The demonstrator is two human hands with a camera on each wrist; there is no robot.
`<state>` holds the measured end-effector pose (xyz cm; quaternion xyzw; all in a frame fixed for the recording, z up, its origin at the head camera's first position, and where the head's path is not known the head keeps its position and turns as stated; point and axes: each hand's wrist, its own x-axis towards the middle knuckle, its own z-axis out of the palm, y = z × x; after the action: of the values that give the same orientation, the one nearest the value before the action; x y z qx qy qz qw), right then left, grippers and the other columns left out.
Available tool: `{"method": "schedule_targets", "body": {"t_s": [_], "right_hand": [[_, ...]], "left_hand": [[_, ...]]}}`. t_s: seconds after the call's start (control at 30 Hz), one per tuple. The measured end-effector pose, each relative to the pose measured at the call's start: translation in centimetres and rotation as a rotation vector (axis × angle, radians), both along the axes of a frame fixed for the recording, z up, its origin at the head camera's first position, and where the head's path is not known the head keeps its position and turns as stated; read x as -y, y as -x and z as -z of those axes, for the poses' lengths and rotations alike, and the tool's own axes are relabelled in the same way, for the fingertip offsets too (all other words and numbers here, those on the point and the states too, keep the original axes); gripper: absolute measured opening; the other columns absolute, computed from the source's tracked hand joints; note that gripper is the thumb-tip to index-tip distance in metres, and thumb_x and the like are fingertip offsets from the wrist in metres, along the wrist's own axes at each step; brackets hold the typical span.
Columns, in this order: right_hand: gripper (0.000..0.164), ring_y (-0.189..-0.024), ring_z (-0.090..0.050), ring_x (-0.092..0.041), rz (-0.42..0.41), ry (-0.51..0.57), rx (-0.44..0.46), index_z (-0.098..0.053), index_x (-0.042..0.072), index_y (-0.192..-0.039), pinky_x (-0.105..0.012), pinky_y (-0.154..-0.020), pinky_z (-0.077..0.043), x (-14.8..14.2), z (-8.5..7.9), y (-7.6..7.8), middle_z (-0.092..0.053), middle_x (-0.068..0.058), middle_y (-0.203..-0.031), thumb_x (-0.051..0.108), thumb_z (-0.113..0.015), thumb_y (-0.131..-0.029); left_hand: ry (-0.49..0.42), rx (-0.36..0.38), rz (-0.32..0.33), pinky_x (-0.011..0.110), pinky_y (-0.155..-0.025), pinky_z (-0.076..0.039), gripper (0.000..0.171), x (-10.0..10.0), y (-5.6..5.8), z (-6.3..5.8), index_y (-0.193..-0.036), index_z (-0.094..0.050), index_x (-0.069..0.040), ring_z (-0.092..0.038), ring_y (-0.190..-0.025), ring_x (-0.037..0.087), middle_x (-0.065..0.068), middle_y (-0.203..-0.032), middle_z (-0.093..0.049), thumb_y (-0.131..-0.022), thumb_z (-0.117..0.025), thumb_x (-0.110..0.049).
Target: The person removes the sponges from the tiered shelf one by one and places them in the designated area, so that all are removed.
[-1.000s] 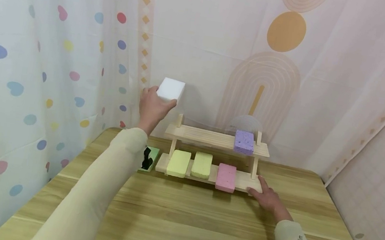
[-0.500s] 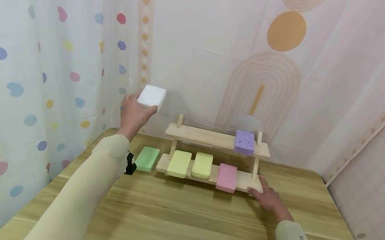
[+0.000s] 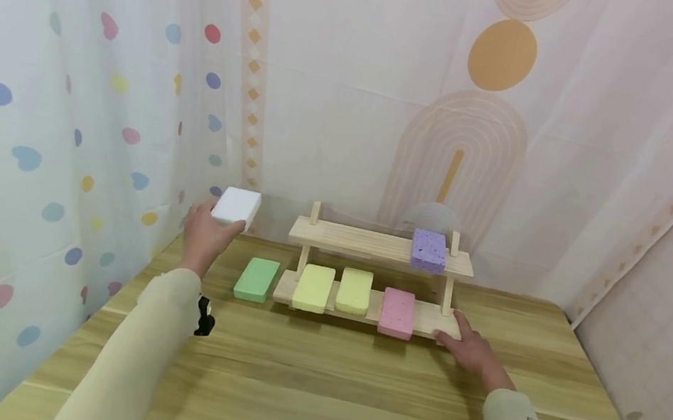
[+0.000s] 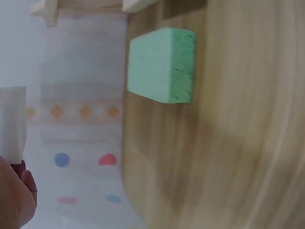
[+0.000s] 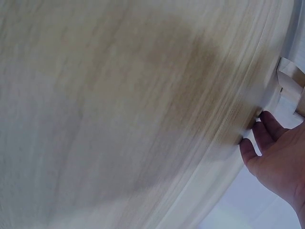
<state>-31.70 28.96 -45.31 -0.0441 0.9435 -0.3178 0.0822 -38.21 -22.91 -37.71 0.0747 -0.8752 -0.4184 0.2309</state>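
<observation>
In the head view my left hand (image 3: 204, 237) holds a white sponge (image 3: 236, 206) in the air, thumb on its near right side and fingers at its left. The left wrist view shows part of this white block (image 4: 12, 125) at its left edge. A green sponge (image 3: 257, 280) lies on the table just right of and below that hand. My right hand (image 3: 473, 351) grips the right end of a two-tier wooden rack (image 3: 348, 237) at its lower shelf. In the right wrist view the fingertips (image 5: 247, 148) reach the tabletop.
Two yellow sponges (image 3: 314, 289) and a pink sponge (image 3: 397, 313) lie on the lower shelf. A purple sponge (image 3: 429, 250) sits at the right of the upper shelf. Patterned curtains (image 3: 352, 97) hang behind and beside the wooden table (image 3: 311, 393).
My left hand has carried the white sponge left and downward, from above the rack's left end to above the green sponge, uncovering the green one. The right hand stays in place.
</observation>
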Motion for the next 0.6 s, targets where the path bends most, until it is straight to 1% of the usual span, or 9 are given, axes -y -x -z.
{"method": "schedule_targets", "body": {"t_s": [0.07,0.13,0.23,0.37,0.47,0.6], "right_hand": [[0.092,-0.136,-0.017,-0.063,-0.006,0.000,-0.004,-0.006,0.002,-0.157,-0.072,-0.106,-0.020,-0.1,0.0,0.1,-0.019,-0.043,-0.150,0.061,-0.044,-0.097],[0.094,-0.136,-0.017,-0.062,-0.005,0.000,-0.010,-0.007,0.002,-0.157,-0.071,-0.106,-0.021,-0.1,0.0,0.1,-0.019,-0.042,-0.150,0.063,-0.044,-0.096],[0.092,-0.136,-0.016,-0.062,0.000,0.002,-0.008,-0.006,0.002,-0.157,-0.071,-0.106,-0.020,0.0,0.1,0.2,-0.018,-0.042,-0.150,0.061,-0.043,-0.097],[0.090,-0.138,-0.014,-0.061,0.012,0.009,0.007,-0.004,0.003,-0.158,-0.071,-0.108,-0.018,0.0,0.3,0.3,-0.016,-0.041,-0.152,0.058,-0.044,-0.099],[0.090,-0.138,-0.014,-0.060,0.015,0.007,0.008,-0.005,0.003,-0.158,-0.071,-0.107,-0.018,0.0,0.5,0.4,-0.016,-0.040,-0.152,0.059,-0.044,-0.099],[0.090,-0.138,-0.014,-0.060,0.015,0.003,0.005,-0.005,0.003,-0.158,-0.070,-0.108,-0.019,-0.1,0.6,0.5,-0.016,-0.040,-0.152,0.059,-0.044,-0.099]], "left_hand": [[-0.004,0.002,-0.011,0.053,-0.097,-0.038,0.078,0.6,-0.2,1.1,-0.142,-0.041,0.008,-0.041,-0.117,0.040,0.027,-0.132,-0.043,-0.085,-0.070,-0.036],[-0.002,0.023,-0.018,0.053,-0.098,-0.038,0.079,1.1,-0.3,2.2,-0.143,-0.040,0.009,-0.041,-0.117,0.041,0.028,-0.131,-0.043,-0.085,-0.070,-0.036],[-0.005,0.045,-0.021,0.054,-0.097,-0.039,0.079,1.8,-0.4,3.8,-0.142,-0.041,0.010,-0.041,-0.117,0.041,0.029,-0.132,-0.042,-0.085,-0.071,-0.035],[-0.003,0.049,-0.027,0.055,-0.096,-0.038,0.076,2.3,-0.5,5.9,-0.137,-0.045,0.014,-0.040,-0.117,0.042,0.030,-0.129,-0.044,-0.084,-0.072,-0.033],[0.000,0.060,-0.027,0.055,-0.097,-0.037,0.076,2.5,-0.7,7.2,-0.136,-0.044,0.014,-0.039,-0.117,0.042,0.031,-0.127,-0.045,-0.084,-0.073,-0.033],[-0.004,0.099,-0.023,0.055,-0.097,-0.037,0.078,2.5,-0.8,8.7,-0.139,-0.042,0.014,-0.039,-0.117,0.043,0.031,-0.127,-0.044,-0.085,-0.073,-0.034]]}}
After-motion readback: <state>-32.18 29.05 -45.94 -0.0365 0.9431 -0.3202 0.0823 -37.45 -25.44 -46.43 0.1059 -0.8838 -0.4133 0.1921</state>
